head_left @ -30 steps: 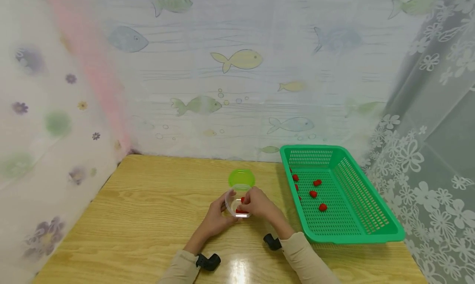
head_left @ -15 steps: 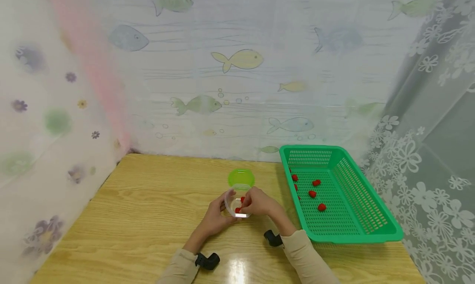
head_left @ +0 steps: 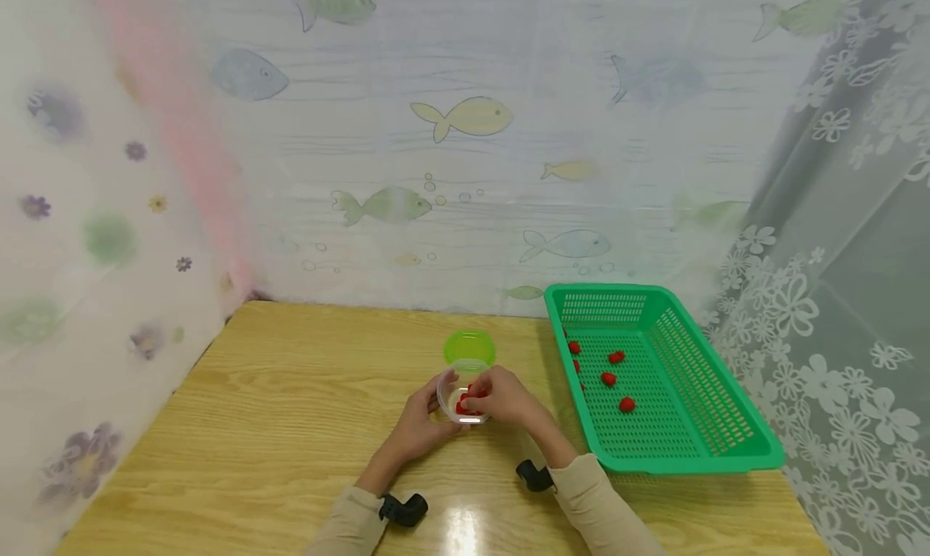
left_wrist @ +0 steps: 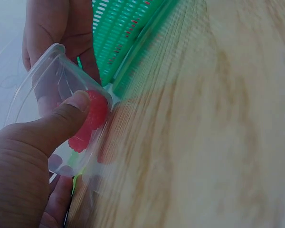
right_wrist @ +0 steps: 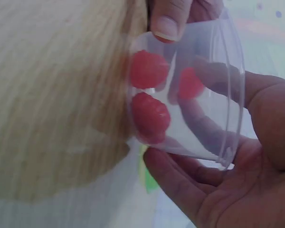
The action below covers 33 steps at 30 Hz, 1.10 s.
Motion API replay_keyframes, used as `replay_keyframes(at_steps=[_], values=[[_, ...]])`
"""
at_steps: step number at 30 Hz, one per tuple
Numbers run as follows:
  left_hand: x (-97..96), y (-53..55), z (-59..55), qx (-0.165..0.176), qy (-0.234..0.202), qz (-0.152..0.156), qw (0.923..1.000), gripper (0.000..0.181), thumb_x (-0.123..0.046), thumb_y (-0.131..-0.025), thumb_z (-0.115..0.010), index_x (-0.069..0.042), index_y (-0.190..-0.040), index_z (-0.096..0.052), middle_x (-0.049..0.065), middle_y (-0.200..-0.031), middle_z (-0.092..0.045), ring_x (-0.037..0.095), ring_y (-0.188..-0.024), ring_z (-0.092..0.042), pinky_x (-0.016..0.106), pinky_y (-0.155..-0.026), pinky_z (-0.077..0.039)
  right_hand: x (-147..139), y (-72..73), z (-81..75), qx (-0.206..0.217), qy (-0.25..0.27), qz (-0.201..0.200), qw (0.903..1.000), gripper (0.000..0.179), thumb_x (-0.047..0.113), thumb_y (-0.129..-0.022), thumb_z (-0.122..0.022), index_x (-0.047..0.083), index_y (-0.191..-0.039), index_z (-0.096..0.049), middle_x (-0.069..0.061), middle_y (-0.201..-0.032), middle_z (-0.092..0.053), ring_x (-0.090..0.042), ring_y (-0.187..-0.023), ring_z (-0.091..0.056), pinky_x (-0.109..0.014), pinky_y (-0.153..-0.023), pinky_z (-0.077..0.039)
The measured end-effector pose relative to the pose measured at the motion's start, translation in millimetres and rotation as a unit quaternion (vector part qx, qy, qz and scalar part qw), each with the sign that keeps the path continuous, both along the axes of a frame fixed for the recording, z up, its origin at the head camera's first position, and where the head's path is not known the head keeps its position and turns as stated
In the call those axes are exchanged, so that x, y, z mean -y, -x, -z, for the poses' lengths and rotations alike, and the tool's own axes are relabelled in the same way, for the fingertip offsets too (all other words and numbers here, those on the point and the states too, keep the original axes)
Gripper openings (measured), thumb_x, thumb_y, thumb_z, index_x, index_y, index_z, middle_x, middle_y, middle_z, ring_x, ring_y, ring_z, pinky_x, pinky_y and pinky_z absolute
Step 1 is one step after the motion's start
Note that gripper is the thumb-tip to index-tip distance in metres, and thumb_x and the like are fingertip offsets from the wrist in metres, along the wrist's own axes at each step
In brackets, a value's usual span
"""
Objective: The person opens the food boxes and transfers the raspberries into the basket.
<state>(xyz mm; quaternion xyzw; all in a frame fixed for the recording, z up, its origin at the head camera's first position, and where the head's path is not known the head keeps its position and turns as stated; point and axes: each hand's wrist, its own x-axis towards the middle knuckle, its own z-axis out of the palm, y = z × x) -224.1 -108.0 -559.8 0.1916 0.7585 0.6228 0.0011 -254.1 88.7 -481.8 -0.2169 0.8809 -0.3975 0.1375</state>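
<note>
My left hand (head_left: pixel 423 427) holds a clear plastic cup (head_left: pixel 443 396) tilted toward me, low over the wooden table. Its thumb (left_wrist: pixel 61 121) presses the cup's outer wall and the fingers support the far side. My right hand (head_left: pixel 511 398) reaches in through the mouth. Between its thumb and a finger it pinches a red raspberry (right_wrist: pixel 191 83). Two more raspberries lie at the cup's bottom, an upper raspberry (right_wrist: pixel 148 69) and a lower raspberry (right_wrist: pixel 151 117), seen through the wall in the right wrist view.
A bright green lid (head_left: pixel 470 347) lies on the table (head_left: pixel 312 378) just behind the cup. At the right stands a large green slotted basket (head_left: pixel 726 464) with several raspberries scattered on its floor, such as a front raspberry (head_left: pixel 627 405). A fish-printed curtain (head_left: pixel 363 257) hangs behind the table.
My right hand's fingers have shifted slightly inside the cup, and the red raspberries there show in a somewhat different arrangement. My left hand keeps its hold on the cup.
</note>
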Motion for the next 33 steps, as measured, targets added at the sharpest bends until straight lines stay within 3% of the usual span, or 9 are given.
replay_keyframes(at_steps=[5,9,14,21,25,28,32,33], values=[[-0.2,-0.1,-0.7,0.000,-0.003,0.001,1.0000,0.091,-0.004,-0.079,-0.087,-0.005,-0.156,-0.038,0.021,-0.150,-0.050,0.036,-0.139,-0.050,0.050,-0.110,-0.045,-0.1,-1.7,4.8,-0.027,0.022,0.041,0.9985,0.012,0.015,-0.091,-0.077,0.004,-0.087,-0.075,-0.014,-0.103,-0.066,-0.023,-0.088,-0.057,-0.030,-0.068,-0.050],[-0.2,-0.2,-0.8,0.005,0.009,-0.002,0.9999,0.091,-0.008,-0.079,-0.088,-0.005,-0.155,-0.039,0.019,-0.149,-0.052,0.034,-0.137,-0.052,0.049,-0.110,-0.046,-1.7,-2.9,8.3,-0.040,0.063,0.075,0.9943,0.011,0.015,-0.091,-0.076,0.004,-0.088,-0.075,-0.022,-0.122,-0.061,-0.035,-0.108,-0.059,-0.047,-0.087,-0.054],[-1.0,0.4,-0.6,0.018,0.014,-0.013,0.9997,0.089,-0.008,-0.078,-0.089,-0.006,-0.154,-0.043,0.017,-0.147,-0.055,0.032,-0.134,-0.055,0.050,-0.110,-0.046,-2.4,-4.1,8.1,-0.043,0.122,0.120,0.9843,0.011,0.013,-0.091,-0.074,0.002,-0.092,-0.076,-0.027,-0.135,-0.055,-0.042,-0.130,-0.050,-0.063,-0.105,-0.045],[-3.1,0.8,-1.9,0.014,0.016,-0.016,0.9996,0.088,0.001,-0.078,-0.086,-0.001,-0.154,-0.041,0.024,-0.148,-0.052,0.039,-0.136,-0.052,0.054,-0.109,-0.045,0.1,-6.3,1.0,-0.082,0.159,0.148,0.9726,0.014,0.015,-0.094,-0.073,0.002,-0.099,-0.076,-0.027,-0.138,-0.055,-0.043,-0.131,-0.049,-0.066,-0.108,-0.041],[-3.2,-6.9,-20.6,0.019,0.016,-0.006,0.9997,0.088,0.002,-0.079,-0.085,0.004,-0.153,-0.038,0.029,-0.148,-0.049,0.044,-0.136,-0.050,0.056,-0.109,-0.044,0.6,-9.1,-1.8,-0.103,0.165,0.145,0.9702,0.014,0.016,-0.095,-0.073,0.004,-0.101,-0.077,-0.023,-0.135,-0.057,-0.043,-0.129,-0.051,-0.066,-0.108,-0.040],[-1.7,-5.8,-18.4,0.018,0.016,0.000,0.9997,0.089,0.000,-0.080,-0.085,0.002,-0.155,-0.037,0.028,-0.149,-0.048,0.042,-0.136,-0.050,0.056,-0.110,-0.044,0.7,-10.9,-3.0,-0.109,0.170,0.145,0.9686,0.013,0.016,-0.094,-0.074,0.006,-0.101,-0.078,-0.020,-0.133,-0.060,-0.042,-0.128,-0.052,-0.066,-0.108,-0.041],[0.3,2.1,0.4,0.020,0.009,0.003,0.9997,0.092,-0.003,-0.079,-0.087,-0.005,-0.156,-0.038,0.022,-0.151,-0.049,0.037,-0.137,-0.051,0.053,-0.111,-0.044,-0.2,-14.1,-5.5,-0.095,0.179,0.140,0.9691,0.011,0.016,-0.094,-0.074,0.008,-0.101,-0.078,-0.016,-0.131,-0.062,-0.038,-0.128,-0.053,-0.064,-0.108,-0.041],[0.7,1.9,0.9,0.021,0.003,0.005,0.9998,0.091,-0.005,-0.079,-0.087,-0.007,-0.156,-0.038,0.020,-0.151,-0.049,0.035,-0.137,-0.051,0.052,-0.111,-0.044,-0.8,-15.6,-7.0,-0.088,0.185,0.136,0.9694,0.011,0.016,-0.095,-0.074,0.008,-0.101,-0.079,-0.015,-0.130,-0.062,-0.037,-0.128,-0.053,-0.065,-0.109,-0.040]])
